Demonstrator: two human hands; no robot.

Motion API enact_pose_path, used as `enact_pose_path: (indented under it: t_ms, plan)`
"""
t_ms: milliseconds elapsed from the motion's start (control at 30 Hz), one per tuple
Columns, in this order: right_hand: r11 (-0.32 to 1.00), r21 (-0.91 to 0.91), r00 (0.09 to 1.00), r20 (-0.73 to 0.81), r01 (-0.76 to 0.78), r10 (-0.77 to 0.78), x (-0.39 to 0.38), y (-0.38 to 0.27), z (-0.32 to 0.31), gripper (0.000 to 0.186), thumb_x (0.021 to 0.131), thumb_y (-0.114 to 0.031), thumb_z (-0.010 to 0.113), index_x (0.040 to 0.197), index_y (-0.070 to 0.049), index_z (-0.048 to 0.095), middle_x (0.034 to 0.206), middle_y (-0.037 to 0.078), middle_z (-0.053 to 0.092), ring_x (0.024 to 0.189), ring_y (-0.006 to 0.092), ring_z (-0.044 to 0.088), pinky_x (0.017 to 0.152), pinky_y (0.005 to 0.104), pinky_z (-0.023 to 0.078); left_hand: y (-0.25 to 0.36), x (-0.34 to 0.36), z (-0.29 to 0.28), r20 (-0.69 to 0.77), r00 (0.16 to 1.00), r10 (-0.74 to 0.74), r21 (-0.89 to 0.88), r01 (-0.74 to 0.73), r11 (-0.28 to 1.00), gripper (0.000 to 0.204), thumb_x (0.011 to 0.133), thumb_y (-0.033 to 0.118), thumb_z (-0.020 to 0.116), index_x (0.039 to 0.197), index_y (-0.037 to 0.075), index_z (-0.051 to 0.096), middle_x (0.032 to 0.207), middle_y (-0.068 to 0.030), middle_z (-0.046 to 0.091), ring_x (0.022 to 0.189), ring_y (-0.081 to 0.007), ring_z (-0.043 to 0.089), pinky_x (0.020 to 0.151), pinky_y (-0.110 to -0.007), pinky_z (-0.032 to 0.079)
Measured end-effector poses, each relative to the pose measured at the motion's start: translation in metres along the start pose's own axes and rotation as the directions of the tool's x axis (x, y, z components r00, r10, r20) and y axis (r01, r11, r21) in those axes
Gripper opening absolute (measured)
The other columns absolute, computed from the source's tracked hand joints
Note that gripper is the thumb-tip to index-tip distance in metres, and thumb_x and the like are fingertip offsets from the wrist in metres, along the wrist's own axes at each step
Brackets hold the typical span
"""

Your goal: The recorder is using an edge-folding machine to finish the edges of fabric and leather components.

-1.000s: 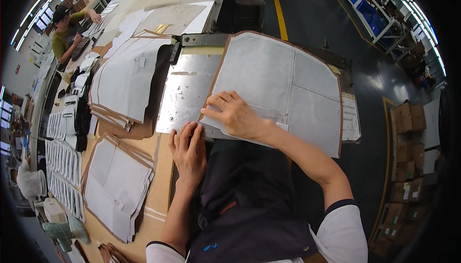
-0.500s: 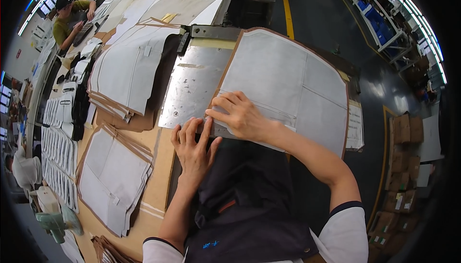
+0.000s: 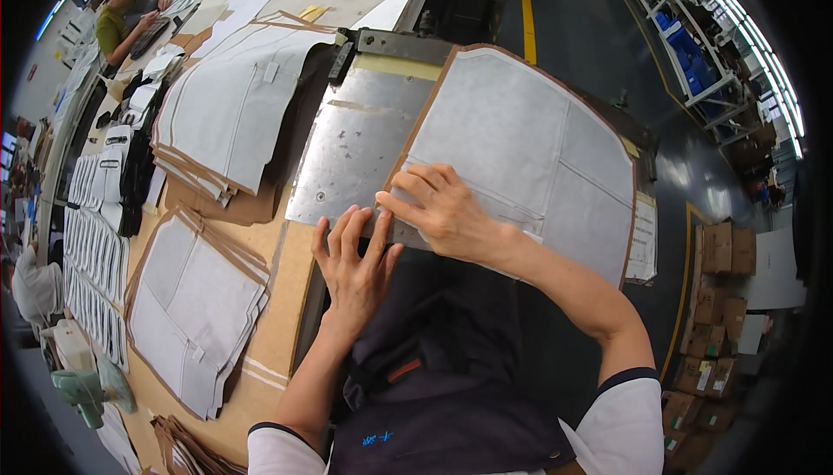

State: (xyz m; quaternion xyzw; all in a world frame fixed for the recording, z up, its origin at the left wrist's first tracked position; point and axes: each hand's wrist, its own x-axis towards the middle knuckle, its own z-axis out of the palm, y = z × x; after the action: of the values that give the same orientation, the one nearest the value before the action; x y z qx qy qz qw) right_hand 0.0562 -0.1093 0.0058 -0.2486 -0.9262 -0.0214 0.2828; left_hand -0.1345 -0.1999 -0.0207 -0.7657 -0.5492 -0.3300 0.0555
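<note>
At your far left, narrow pale strips [image 3: 91,241] lie in rows along the bench edge, with a pale green tool [image 3: 82,384] below them. Next comes a fanned stack [image 3: 195,310] of grey, felt-like panels on brown card backing, flat on the tan bench [image 3: 278,301]. Above it a second, thicker stack [image 3: 230,111] of the same grey panels spreads out, its card edges showing in layers. At the top left a person [image 3: 121,11] in a green shirt works at another bench.

Your left hand [image 3: 356,262] lies flat, fingers spread wide and holding nothing, its fingertips on the lower edge of the steel plate [image 3: 360,145]. The plate is dull and scuffed, a flat rectangle with a dark metal bar across its top.

Your right hand [image 3: 442,206] presses down, fingers loosely curled, on the lower left corner of the big panel [image 3: 529,141]. That panel is grey, matte and stitched in straight seams, with a thin brown rim; it overlaps the plate's right side and lies just beside your left fingertips.

Far right, brown cartons [image 3: 716,301] stand stacked on the dark floor.
</note>
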Motion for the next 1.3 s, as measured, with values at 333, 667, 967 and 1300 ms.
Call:
enact_pose_path:
  t_ms: [333, 667, 967, 1300]
  plan:
    - [0.994, 0.107, 0.999, 0.035, -0.025, 0.021, 0.001, -0.002, -0.001, 0.035, 0.089, -0.009, 0.063, 0.123, -0.011, 0.067, 0.124, 0.011, 0.059, 0.121, 0.0301, 0.054, 0.1, 0.0462, 0.04, -0.003, -0.007, 0.007, -0.042, 0.999, 0.007, -0.021, -0.008, 1.0, 0.057, 0.083, 0.024, 0.083, 0.136, 0.011, 0.065, 0.137, -0.0106, 0.057, 0.133, -0.0283, 0.054, 0.119, -0.058, 0.029]
    - [0.994, 0.105, 0.995, 0.102, -0.027, 0.016, 0.002, 0.0, -0.003, 0.04, 0.085, -0.007, 0.063, 0.125, -0.008, 0.067, 0.126, 0.012, 0.058, 0.123, 0.0311, 0.054, 0.102, 0.0468, 0.04, -0.004, -0.008, 0.01, -0.049, 0.999, -0.014, -0.04, 0.013, 0.999, 0.052, 0.086, 0.022, 0.08, 0.134, 0.009, 0.067, 0.138, -0.0116, 0.055, 0.134, -0.0302, 0.052, 0.12, -0.057, 0.027]
    - [0.995, 0.087, 0.993, 0.113, -0.05, 0.04, 0.002, -0.006, -0.002, 0.043, 0.086, -0.008, 0.063, 0.129, -0.011, 0.065, 0.129, 0.013, 0.056, 0.125, 0.0316, 0.052, 0.104, 0.0461, 0.04, -0.005, -0.008, 0.006, -0.039, 0.999, 0.0, -0.032, -0.001, 1.0, 0.048, 0.089, 0.023, 0.077, 0.133, 0.008, 0.067, 0.139, -0.0125, 0.055, 0.134, -0.0307, 0.052, 0.12, -0.058, 0.027]
    - [0.916, 0.211, 0.905, -0.19, -0.34, 0.38, -0.029, 0.01, -0.056, 0.038, 0.094, 0.002, 0.057, 0.131, -0.002, 0.062, 0.13, 0.018, 0.064, 0.12, 0.0357, 0.061, 0.103, 0.0454, 0.046, -0.002, -0.003, -0.008, -0.007, 0.995, -0.103, -0.183, 0.1, 0.978, 0.044, 0.096, 0.015, 0.07, 0.138, 0.006, 0.063, 0.132, -0.0146, 0.062, 0.128, -0.0309, 0.058, 0.12, -0.052, 0.029]
